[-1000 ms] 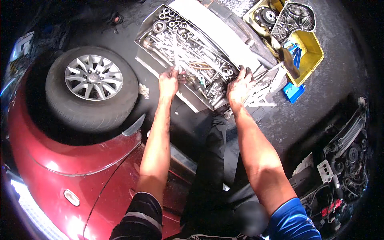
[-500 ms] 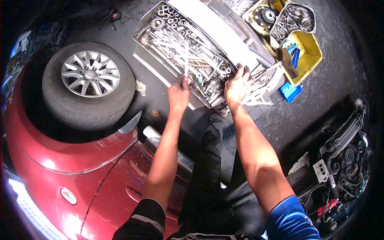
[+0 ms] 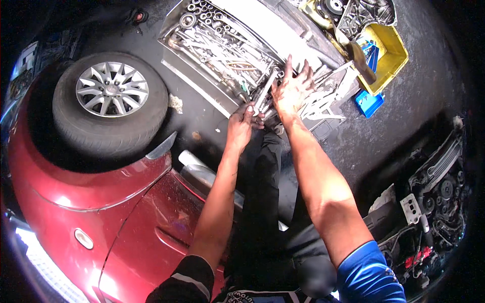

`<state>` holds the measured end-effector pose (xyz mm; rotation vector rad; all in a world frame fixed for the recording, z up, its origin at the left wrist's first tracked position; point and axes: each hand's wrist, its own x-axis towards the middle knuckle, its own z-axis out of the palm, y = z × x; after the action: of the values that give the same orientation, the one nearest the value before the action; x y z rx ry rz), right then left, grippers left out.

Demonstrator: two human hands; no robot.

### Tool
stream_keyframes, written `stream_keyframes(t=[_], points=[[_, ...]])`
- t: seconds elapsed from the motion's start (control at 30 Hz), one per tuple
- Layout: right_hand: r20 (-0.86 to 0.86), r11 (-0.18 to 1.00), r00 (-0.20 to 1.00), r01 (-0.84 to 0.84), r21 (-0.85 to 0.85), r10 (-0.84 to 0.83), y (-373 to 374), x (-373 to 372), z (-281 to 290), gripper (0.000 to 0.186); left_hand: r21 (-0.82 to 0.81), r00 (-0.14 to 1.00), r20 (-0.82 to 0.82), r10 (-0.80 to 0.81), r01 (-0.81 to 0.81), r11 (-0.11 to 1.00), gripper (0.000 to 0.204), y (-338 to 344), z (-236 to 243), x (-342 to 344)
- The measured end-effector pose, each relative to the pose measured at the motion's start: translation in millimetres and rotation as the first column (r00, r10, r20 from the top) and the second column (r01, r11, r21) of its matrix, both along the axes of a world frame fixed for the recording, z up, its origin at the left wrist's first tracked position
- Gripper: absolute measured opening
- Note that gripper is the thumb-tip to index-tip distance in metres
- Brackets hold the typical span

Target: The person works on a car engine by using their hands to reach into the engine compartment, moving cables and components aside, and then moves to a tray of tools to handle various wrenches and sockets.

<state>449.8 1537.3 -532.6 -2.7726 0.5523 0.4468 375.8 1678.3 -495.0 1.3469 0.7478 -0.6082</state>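
Note:
My left hand (image 3: 241, 126) is closed at the near edge of an open metal tool drawer (image 3: 194, 86). Its thumb and fingers grip one end of a long silver wrench (image 3: 266, 91), which slants up and right toward my other hand. My right hand (image 3: 293, 96) lies palm down over the drawer's right end, its darkened fingers spread apart and holding nothing that I can see. Beneath and between the hands, the drawer is full of loose wrenches (image 3: 217, 50). Sockets (image 3: 207, 15) fill its far left corner. More spanners (image 3: 321, 103) lie in a heap right of my right hand.
A wheel with a silver rim (image 3: 112, 90) lies at the left by a red car body panel (image 3: 126, 222). Far right stand a yellow bin (image 3: 394, 63) and a small blue tray (image 3: 370, 103). An engine (image 3: 439, 202) sits at the lower right.
My left hand has moved right and slightly down, and its wrench has tilted from upright to slanting right. My right hand has shifted up and left, its fingers now spread.

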Motion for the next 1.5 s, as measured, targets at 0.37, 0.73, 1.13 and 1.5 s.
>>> stream_keyframes(t=[0.37,0.73,1.13,1.5], points=[[0.360,0.958,0.918,-0.238,0.159,0.168,-6.4,-4.0,-17.4,0.032,0.130,0.976,0.096,-0.196,0.183,0.974,0.036,-28.3,22.4,-0.6],[0.386,0.962,0.910,-0.228,0.152,0.155,-6.9,-5.0,-27.1,0.043,0.465,0.855,0.007,-0.519,0.457,0.758,0.039,-27.8,29.6,-64.8],[0.393,0.972,0.900,-0.226,0.058,0.186,-10.2,-4.1,-28.8,0.042,0.789,0.984,0.160,-0.084,-0.077,0.610,0.075,23.9,-32.0,40.5],[0.346,0.972,0.925,-0.208,0.111,0.159,-2.0,-2.5,-24.8,0.043,0.912,0.983,0.185,0.003,-0.173,0.372,0.063,45.3,-89.8,102.4]])
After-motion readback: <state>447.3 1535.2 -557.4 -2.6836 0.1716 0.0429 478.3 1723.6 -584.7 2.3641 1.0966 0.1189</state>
